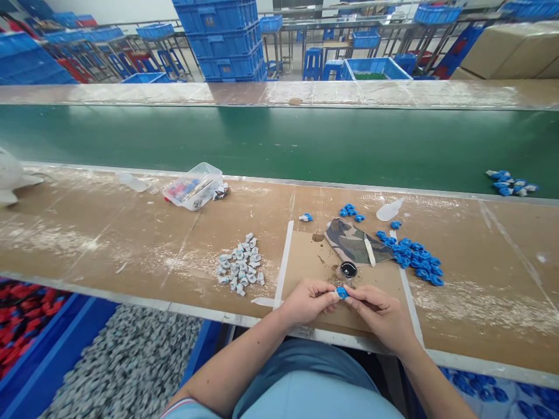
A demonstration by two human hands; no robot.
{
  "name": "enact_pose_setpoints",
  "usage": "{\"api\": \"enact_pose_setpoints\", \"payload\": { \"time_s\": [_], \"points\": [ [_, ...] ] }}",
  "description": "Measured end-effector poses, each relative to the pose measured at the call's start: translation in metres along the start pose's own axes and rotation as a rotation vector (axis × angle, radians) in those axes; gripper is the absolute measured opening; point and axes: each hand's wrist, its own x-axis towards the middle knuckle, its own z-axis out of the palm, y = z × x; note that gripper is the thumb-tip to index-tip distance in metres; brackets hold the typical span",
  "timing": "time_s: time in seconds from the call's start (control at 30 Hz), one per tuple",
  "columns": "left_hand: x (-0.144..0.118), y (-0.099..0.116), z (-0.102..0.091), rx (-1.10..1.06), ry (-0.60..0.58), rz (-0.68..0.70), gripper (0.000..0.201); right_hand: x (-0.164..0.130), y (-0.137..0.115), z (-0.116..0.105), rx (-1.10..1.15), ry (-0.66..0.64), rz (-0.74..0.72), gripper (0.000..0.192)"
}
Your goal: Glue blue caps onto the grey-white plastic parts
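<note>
Green belt (pixel 279 142), cardboard worktop (pixel 144 230), blue pieces (pixel 418 256)

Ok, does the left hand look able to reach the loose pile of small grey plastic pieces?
Probably yes: nothing tall stands between the left hand and the grey pile; the white tape strip there lies flat. The hand is busy, though, holding a small blue plastic piece with the right hand.

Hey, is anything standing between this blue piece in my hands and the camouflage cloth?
Yes: the small dish with black contents stands just beyond the blue piece, in front of the camouflage cloth. Nothing else visible does.
</note>
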Motion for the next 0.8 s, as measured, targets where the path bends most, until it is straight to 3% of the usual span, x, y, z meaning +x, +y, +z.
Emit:
{"api": "enact_pose_setpoints", "payload": {
  "time_s": [0.17,0.27,0.43,0.6,0.7,0.8],
  "points": [
    [-0.001,0.005,0.003,0.076,-0.008,0.001,0.036,-0.002,0.003,-0.004,-0.033,-0.041,-0.001,0.019],
    [-0.002,0.014,-0.006,0.290,0.037,0.066,0.032,-0.002,0.014,-0.025,-0.167,-0.026,0.057,0.028],
    [0.011,0.037,-0.052,0.763,0.389,0.169,0.024,0.010,0.044,-0.076,-0.622,0.408,0.270,0.048],
    [0.045,0.062,-0.100,1.004,0.623,0.062,0.023,0.025,0.055,-0.085,-0.709,0.409,0.288,0.043],
    [0.058,0.071,-0.118,1.040,0.677,0.009,0.021,0.027,0.061,-0.083,-0.763,0.383,0.279,0.034],
    [0.055,0.076,-0.131,1.066,0.701,-0.028,0.020,0.026,0.081,-0.091,-0.708,0.400,0.389,0.023]
  ]
}}
